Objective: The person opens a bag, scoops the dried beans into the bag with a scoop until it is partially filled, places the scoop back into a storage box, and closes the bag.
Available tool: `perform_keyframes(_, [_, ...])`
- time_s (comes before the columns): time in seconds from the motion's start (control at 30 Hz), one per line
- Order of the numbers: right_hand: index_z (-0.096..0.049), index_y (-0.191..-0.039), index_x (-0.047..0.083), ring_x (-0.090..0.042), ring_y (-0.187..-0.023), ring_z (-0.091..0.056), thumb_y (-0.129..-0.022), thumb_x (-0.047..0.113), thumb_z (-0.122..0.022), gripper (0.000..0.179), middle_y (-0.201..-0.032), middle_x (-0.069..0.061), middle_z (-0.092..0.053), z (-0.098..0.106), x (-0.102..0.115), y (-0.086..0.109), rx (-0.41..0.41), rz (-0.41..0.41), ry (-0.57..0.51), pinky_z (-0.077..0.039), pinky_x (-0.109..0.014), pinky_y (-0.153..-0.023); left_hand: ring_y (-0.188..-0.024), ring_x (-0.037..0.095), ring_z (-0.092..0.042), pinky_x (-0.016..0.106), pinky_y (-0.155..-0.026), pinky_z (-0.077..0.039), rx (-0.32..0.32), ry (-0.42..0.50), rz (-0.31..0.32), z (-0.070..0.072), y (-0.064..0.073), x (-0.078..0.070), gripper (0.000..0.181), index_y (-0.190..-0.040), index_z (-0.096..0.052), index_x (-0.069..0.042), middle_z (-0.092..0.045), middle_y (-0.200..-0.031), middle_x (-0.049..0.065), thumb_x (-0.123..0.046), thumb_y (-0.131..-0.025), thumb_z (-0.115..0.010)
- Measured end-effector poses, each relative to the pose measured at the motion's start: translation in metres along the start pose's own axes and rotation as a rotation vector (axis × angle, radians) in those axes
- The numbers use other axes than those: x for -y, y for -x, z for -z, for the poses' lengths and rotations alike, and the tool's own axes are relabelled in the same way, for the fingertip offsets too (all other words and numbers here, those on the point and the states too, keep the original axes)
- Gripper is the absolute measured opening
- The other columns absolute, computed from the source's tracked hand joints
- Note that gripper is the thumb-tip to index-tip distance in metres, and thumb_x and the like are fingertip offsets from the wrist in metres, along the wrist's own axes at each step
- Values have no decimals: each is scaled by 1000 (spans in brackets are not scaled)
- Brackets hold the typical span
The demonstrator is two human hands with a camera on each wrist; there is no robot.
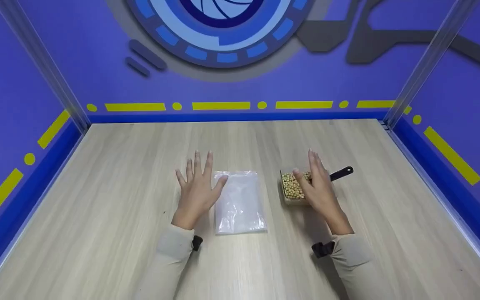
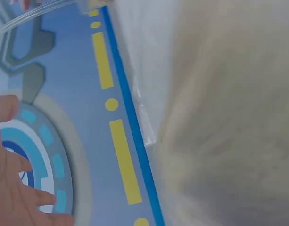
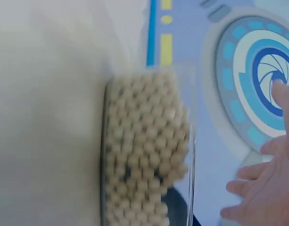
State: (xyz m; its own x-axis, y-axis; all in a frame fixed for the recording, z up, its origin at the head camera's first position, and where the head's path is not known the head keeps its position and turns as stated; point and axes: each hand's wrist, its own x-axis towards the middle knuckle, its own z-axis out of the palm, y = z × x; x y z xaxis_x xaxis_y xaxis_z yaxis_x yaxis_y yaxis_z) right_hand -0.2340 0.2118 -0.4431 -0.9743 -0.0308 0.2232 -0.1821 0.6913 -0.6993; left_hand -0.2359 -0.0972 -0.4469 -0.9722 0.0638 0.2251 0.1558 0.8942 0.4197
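My left hand (image 1: pixel 198 191) has its fingers spread, palm down, at the left edge of a clear plastic bag (image 1: pixel 240 208) lying flat; the thumb overlaps the bag's upper left part. In the left wrist view the fingers of that hand (image 2: pixel 17 174) are spread and hold nothing. My right hand (image 1: pixel 320 189), fingers straight and thumb apart, hovers over a clear box (image 1: pixel 296 203) of round pale beans (image 1: pixel 292 187), hiding its right part. A black handle (image 1: pixel 342 173) sticks out past that hand. The right wrist view shows the beans (image 3: pixel 144 141) through the box wall, with dark parts among them.
A pale wood-grain table (image 1: pixel 123 175) carries the bag and box. Blue panels with yellow marks (image 1: pixel 221 106) close it in at the back and both sides, with metal posts (image 1: pixel 52 66) at the corners. Black wrist straps (image 1: pixel 322 249) sit at the sleeves.
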Motion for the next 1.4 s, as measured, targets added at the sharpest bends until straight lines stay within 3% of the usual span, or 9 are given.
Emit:
perform_keyframes(0.17, [-12,-156,19,-26,-148,-16,-101,47,-39,67,-162,-4,-15,2,11,-2,21,-70,-283,-18,-45,-119,-146,43,-10,65,-113,-2,62,263,69,10,-3,1,75,-156,-11,-14,-7,-161,18,-50,-97,-42])
perform_keyframes(0.3, [-16,-155,14,-21,-146,-22,-102,43,-37,64,-160,-3,-21,-2,18,-6,45,-122,-516,-22,-36,-118,-145,42,-13,62,-114,-12,115,502,116,14,-4,4,72,-156,-11,-12,-10,-160,18,-46,-99,-40])
perform_keyframes(0.4, [-15,-155,9,-22,-146,-23,-103,42,-36,65,-160,-7,-21,-8,23,-9,89,-143,-693,-21,-36,-118,-144,41,-20,60,-113,-20,152,657,164,15,-5,7,69,-155,-13,-12,-13,-160,16,-43,-100,-39])
perform_keyframes(0.6, [-12,-154,3,-26,-147,-20,-104,37,-32,63,-160,-14,-19,-24,36,-13,190,-218,-961,-18,-40,-119,-143,37,-27,54,-113,-26,196,819,270,14,-7,14,65,-155,-16,-14,-20,-159,14,-41,-101,-39])
perform_keyframes(0.83, [-11,-153,1,-30,-147,-18,-105,32,-31,61,-160,-17,-16,-49,45,-15,247,-286,-1016,-12,-44,-120,-137,38,-37,50,-114,-27,244,992,346,8,-9,25,62,-154,-17,-6,-24,-156,22,-31,-101,-39])
perform_keyframes(1.03, [-11,-151,-5,-33,-147,-15,-104,32,-34,64,-159,-20,-14,-68,44,-15,257,-361,-1011,-9,-45,-120,-138,36,-35,48,-115,-27,303,1161,455,1,-8,33,61,-154,-16,-9,-22,-157,16,-29,-101,-40])
perform_keyframes(1.17, [-9,-150,-9,-36,-147,-12,-104,30,-35,66,-158,-24,-12,-79,40,-16,262,-397,-988,-8,-44,-120,-136,34,-37,47,-112,-31,314,1222,520,-4,-8,37,61,-154,-18,-10,-26,-156,15,-26,-100,-42])
perform_keyframes(1.4, [-3,-151,-7,-41,-146,-5,-102,26,-40,69,-156,-30,-3,-92,35,-14,309,-460,-1018,-5,-50,-119,-137,35,-37,46,-112,-32,341,1290,550,-14,-7,44,59,-154,-16,-7,-24,-156,20,-23,-102,-38])
